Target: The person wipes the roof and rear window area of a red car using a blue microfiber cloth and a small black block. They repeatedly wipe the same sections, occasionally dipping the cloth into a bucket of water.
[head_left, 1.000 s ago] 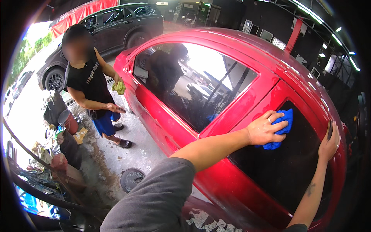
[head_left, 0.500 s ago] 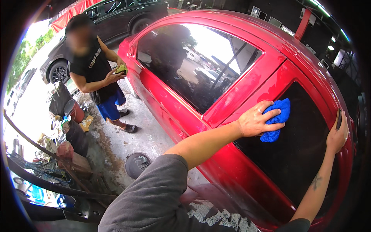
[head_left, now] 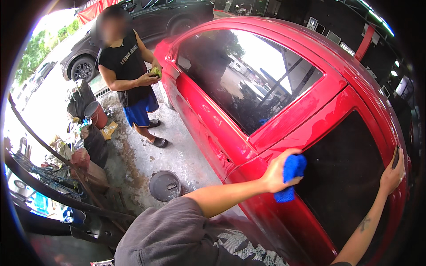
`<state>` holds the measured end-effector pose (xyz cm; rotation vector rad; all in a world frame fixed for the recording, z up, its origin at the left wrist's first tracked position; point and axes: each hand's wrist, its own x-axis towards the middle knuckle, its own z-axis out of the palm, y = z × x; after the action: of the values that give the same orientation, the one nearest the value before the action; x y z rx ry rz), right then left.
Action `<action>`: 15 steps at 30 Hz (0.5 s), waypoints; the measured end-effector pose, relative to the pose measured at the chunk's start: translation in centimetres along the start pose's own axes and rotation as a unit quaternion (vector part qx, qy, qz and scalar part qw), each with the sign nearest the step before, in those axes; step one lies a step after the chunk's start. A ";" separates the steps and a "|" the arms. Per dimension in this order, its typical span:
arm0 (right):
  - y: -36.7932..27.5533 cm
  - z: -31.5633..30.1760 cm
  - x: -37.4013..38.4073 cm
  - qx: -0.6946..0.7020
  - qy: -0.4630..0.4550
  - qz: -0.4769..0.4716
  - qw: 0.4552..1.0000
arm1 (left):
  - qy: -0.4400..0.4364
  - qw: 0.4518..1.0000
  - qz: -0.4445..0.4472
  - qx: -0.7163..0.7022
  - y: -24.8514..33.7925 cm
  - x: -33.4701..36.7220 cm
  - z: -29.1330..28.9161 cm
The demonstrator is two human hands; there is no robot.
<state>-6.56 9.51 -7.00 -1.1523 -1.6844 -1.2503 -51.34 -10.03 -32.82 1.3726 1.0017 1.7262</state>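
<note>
My left hand (head_left: pixel 276 175) is closed around a blue cloth (head_left: pixel 294 170). It is over the red car (head_left: pixel 306 221), at the near-left corner of the rear side window (head_left: pixel 346 177); whether the cloth touches the surface I cannot tell. Farther right, my right hand (head_left: pixel 392 175) reaches the roof edge above that window. Between its thumb and fingers is a thin, dark, flat-edged piece (head_left: pixel 396 156), whose kind I cannot make out. Ahead of my left arm, the front side window (head_left: pixel 248 84) reflects the surroundings.
At the car's far left stands another person (head_left: pixel 126 66), holding a yellow-green cloth (head_left: pixel 155 72). A round black lid (head_left: pixel 165 186) sits on the concrete floor. Along the left are a reddish bucket (head_left: pixel 95 113), bags and scrap. A dark vehicle (head_left: pixel 151 31) is parked behind.
My left hand has drawn the blue cloth back from the window's upper part toward its near-left corner. The right hand stays at the roof edge. The whole view has shifted slightly.
</note>
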 end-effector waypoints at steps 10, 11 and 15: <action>-3.9 -2.9 0.6 -0.006 0.026 0.046 0.999 | -0.025 0.924 -0.171 -0.340 3.1 3.4 -2.5; -5.2 -3.9 1.3 -0.009 0.039 0.016 0.999 | -0.058 0.937 -0.146 -0.312 5.2 5.5 -2.9; -7.5 -4.4 1.8 -0.005 0.022 0.060 0.998 | -0.131 0.988 0.051 -0.060 14.0 13.1 -2.6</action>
<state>-13.98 4.72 -6.56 -1.2051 -1.5541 -1.2022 -57.18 -5.25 -15.01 1.5463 0.6816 1.5999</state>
